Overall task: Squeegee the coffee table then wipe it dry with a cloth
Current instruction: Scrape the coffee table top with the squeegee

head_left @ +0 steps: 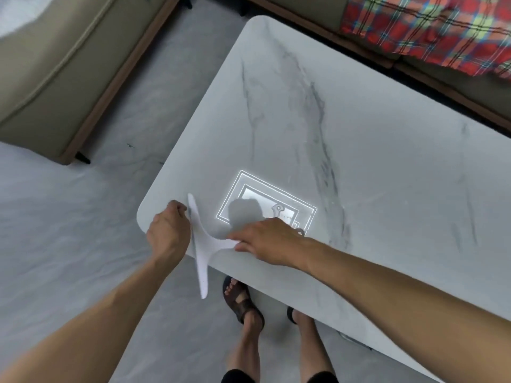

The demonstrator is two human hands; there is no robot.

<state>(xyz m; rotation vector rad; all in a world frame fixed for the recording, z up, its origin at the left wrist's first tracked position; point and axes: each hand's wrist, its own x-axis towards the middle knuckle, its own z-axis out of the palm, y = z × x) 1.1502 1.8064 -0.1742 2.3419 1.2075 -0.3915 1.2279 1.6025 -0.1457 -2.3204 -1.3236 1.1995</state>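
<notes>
- Head view: a white squeegee (206, 241) is seen at the near left corner of the coffee table (359, 161), close to the rounded corner.
- Its shape is like a letter T. The long blade (200, 272) is laid almost along the line from far to near, slightly slanted, and the short handle (221, 244) is pointed to the right, over the table top.
- The far end of the blade is set on the table; the near end is pushed past the table edge and is seen above the floor (55, 217).
- The squeegee looks smooth and matte, with soft curves where the handle is joined to the blade.
- The left hand (167, 233) is placed at the far half of the blade, on its left side, with fingers curled around its edge.
- The end of the handle is pinched by the right hand (265, 240), which is kept low over the table.
- The table top is made like pale marble with grey veins; it is glossy, and a bright rectangular reflection (276, 194) is shown on it just beyond the right hand.
- A beige sofa (55, 78) with a brown base is seen at the left, and a red plaid blanket (428, 31) at the far right.
</notes>
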